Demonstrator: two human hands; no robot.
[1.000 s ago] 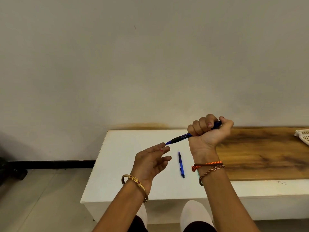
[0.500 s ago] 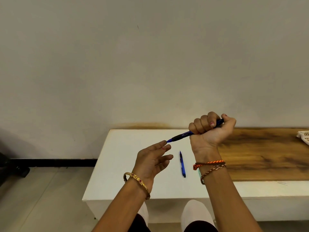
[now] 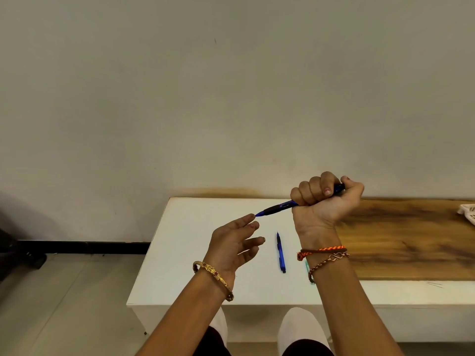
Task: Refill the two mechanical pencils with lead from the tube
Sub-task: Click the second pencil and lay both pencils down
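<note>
Beside the second pencil [image 3: 281, 255] on the table [image 3: 185, 253], right hand [image 3: 325, 201] fists a pencil [image 3: 276, 209] (left hand [image 3: 232, 246] relaxed).

held pencil [image 3: 279, 208] above surface [image 3: 180, 253] – tip at left grip [image 3: 232, 246] | second pencil [image 3: 281, 253] on surface – between both wrists | basket [image 3: 467, 213] far right
</note>
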